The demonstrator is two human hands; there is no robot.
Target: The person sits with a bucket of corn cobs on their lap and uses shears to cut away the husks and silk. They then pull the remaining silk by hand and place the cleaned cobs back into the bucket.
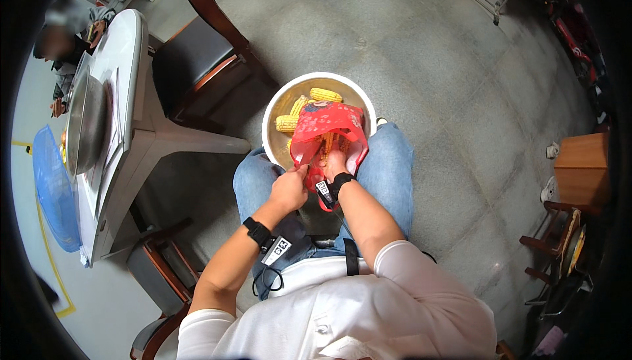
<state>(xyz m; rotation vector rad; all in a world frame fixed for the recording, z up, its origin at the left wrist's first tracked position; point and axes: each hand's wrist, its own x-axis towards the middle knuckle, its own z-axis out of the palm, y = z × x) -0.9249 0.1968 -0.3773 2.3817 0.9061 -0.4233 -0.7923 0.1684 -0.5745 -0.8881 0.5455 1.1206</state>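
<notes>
My left hand (290,188) grips the near left edge of a red printed plastic bag (328,115). Through the bag's mouth, which faces me, reaches my right hand (336,161). Its fingers are among orange-yellow corn cobs (326,143) inside, and I cannot tell whether they are closed on one. The bag lies over a wide white-rimmed basin (269,135) between my knees. Several yellow ears of corn (326,94) rest in the basin, beyond the bag and to its left; the bag hides part of them.
On the left stands a white table (133,58) with a metal bowl (89,123) and a blue mesh cover (54,197). A person sits beyond it. Dark chairs (192,58) flank the table. A wooden box (582,167) and a small wooden stool (548,234) are at the right.
</notes>
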